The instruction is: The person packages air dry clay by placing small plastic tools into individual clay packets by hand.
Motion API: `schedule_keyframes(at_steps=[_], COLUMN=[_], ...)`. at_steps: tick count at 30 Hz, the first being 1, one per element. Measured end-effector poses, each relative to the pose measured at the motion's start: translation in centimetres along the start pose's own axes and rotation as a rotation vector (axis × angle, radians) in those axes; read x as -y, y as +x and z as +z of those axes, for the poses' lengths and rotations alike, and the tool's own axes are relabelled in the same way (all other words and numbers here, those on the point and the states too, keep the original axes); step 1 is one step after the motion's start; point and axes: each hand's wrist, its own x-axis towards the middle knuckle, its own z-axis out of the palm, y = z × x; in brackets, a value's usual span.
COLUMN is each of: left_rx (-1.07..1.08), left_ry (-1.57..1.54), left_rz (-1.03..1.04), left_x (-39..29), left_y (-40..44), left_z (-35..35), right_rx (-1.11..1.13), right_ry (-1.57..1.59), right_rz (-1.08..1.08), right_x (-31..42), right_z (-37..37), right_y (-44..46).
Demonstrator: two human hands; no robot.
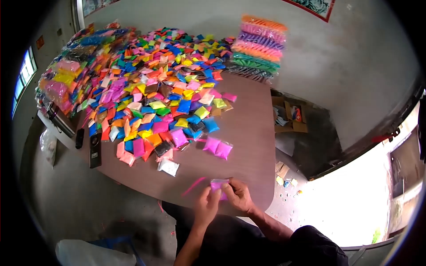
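Near the front edge of the brown table, a small pink packet (216,185) in clear plastic is pinched between both my hands. My left hand (207,203) grips its left side, and my right hand (237,195) has thumb and fingers closed on its right edge. Just left of them lies a thin pink strip (193,186). Beyond my hands, two pink-purple packets (218,147) rest side by side on the tabletop. A white packet (168,167) lies to their left, at the front of the pile.
A large heap of colourful packets (155,102) covers the table's (250,133) left and back. Bundled coloured packs (259,46) are stacked at the back right. A thermos (61,119) and a dark remote (95,150) are at the left edge. A cardboard box (295,119) stands beyond the right side.
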Motion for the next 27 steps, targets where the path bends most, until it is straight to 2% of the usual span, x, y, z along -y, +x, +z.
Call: schedule_keyframes(at_steps=[2,3,7,11,13,16,19,20,27], left_rx=[-0.037,-0.060,-0.006,0.040,0.048,-0.010,-0.022,-0.033,0.081], left_ry=[0.009,-0.008,-0.065,-0.119,-0.040,-0.111,-0.130,-0.136,-0.139], left_rz=[0.018,0.025,-0.029,-0.060,-0.076,-0.009,-0.019,-0.035,-0.059], left_x=[0.6,0.2,1.0,0.0,0.1,2.0,2.6,2.8,0.5], left_y=[-0.1,-0.3,-0.3,-0.2,-0.2,0.0,-0.5,-0.6,-0.3], left_z=[-0.2,-0.1,-0.1,0.3,0.0,0.2,0.1,0.0,0.0], right_rx=[0.105,0.132,0.111,0.020,-0.034,-0.021,0.068,0.054,0.029], right_ry=[-0.158,-0.055,0.003,0.064,0.107,0.243,-0.011,-0.008,0.219], right_rz=[0.009,-0.005,-0.051,0.014,0.058,0.051,-0.043,-0.037,-0.017], right_x=[-0.1,-0.4,-0.7,-1.8,-2.0,-1.9,-1.3,-1.8,-2.9], right_z=[-0.4,-0.1,-0.4,-0.4,0.0,0.3,-0.4,-0.4,-0.2], right_y=[0.1,0.3,-0.1,0.0,0.0,0.0,0.2,0.1,0.2])
